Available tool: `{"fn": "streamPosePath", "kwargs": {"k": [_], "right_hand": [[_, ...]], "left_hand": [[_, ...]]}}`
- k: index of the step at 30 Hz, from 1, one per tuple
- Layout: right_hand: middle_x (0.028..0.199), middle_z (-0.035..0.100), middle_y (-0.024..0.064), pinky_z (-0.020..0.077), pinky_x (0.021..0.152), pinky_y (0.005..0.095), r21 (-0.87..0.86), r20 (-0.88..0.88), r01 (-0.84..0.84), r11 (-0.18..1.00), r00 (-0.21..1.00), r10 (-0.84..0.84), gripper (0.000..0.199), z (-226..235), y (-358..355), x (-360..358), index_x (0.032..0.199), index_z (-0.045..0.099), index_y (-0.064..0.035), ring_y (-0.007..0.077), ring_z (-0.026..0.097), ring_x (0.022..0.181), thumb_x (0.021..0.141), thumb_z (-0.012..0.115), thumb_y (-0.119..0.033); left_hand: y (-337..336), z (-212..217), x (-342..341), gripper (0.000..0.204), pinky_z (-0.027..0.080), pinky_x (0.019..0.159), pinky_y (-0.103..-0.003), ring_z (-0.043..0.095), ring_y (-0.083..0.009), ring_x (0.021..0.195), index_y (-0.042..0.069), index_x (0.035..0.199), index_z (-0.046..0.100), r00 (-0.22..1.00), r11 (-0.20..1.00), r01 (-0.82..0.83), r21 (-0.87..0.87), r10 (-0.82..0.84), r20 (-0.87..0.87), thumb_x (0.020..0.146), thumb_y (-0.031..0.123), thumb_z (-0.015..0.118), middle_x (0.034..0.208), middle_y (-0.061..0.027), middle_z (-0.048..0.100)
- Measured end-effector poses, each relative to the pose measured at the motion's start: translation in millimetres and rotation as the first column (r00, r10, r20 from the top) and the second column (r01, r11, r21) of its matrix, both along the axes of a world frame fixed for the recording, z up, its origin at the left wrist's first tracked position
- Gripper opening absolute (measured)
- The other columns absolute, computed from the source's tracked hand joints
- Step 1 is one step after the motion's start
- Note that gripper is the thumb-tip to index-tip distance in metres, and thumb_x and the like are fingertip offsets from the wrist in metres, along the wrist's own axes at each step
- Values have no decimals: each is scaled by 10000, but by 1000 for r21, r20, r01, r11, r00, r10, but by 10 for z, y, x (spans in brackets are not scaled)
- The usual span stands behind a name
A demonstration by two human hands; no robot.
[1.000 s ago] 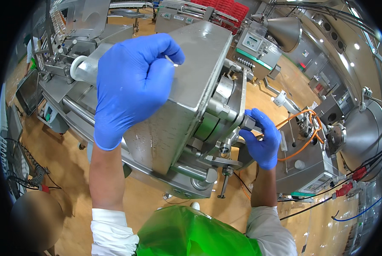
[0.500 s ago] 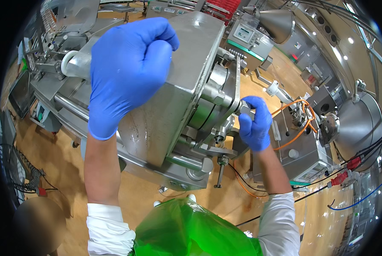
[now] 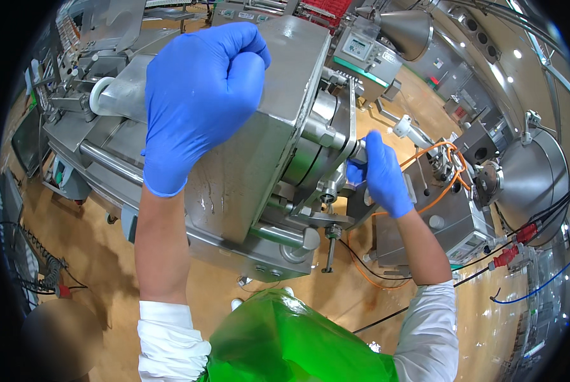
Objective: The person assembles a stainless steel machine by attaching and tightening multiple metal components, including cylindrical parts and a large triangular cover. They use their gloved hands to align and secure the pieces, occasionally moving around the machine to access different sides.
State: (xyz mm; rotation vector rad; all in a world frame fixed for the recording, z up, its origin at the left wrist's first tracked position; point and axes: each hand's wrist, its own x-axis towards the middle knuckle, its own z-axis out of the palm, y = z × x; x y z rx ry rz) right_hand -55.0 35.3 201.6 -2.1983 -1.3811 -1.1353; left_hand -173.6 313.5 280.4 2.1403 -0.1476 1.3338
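Note:
My left hand, in a blue glove, is closed in a fist over the top of a stainless steel machine housing. Whatever its fingers may hold is hidden. At the housing's right end, a metal plate bracket stands out over round steel fittings. My right hand, also gloved in blue, has its fingers curled round a small metal knob at the bracket's outer side, with the thumb side uppermost. Below it a threaded fitting and a bolt with a crossbar hang down.
A steel machine with an orange cable and a large steel cone stand to the right. Black cables with red connectors cross there. Behind is a control panel. A rail runs along the left.
My right hand has turned at the knob, its fingers now curled beneath and its thumb side up. The left fist keeps its shape over the housing while the view shifts slightly.

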Motion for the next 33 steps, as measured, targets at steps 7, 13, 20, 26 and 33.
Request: {"fn": "streamPosePath", "kwargs": {"k": [7,13,20,26,33], "right_hand": [[649,452,96,391,516,401,-191,207,-15,982,977,56,214,256,-49,182,743,500,-77,293,492,572,822,577,-260],[583,427,101,370,478,365,156,-502,100,983,865,-8,251,18,1,-131,786,471,-61,266,435,489,831,583,-282],[682,522,98,433,571,404,-10,25,22,1000,999,-22,280,191,22,-76,861,532,-32,299,526,607,835,617,-297],[601,464,43,405,487,352,229,-703,209,951,711,13,452,-214,33,42,844,515,-43,208,477,487,877,513,-494],[650,504,88,423,565,352,20,181,18,1000,983,-22,393,204,92,-91,831,563,-33,265,511,571,882,564,-423]], "left_hand": [[-80,-4,10,218,386,498,-265,487,-94,503,39,764,654,999,1000,30,6,-30,32,742,107,447,556,-44,533],[-17,-2,-23,219,400,516,-252,501,-84,524,43,770,653,1000,998,1,-58,-1,-4,742,99,443,561,-36,544],[-14,-14,-14,219,412,541,-247,519,-93,554,36,777,649,1000,1000,26,-6,-26,-5,742,101,442,593,-40,564],[-52,8,-7,217,423,550,-250,530,-95,563,31,771,643,1000,1000,6,-11,-6,-23,746,110,442,603,-46,576],[-17,-31,19,237,451,597,-252,568,-96,622,25,782,647,999,999,26,-46,-28,-44,759,110,427,648,-37,610]]}}
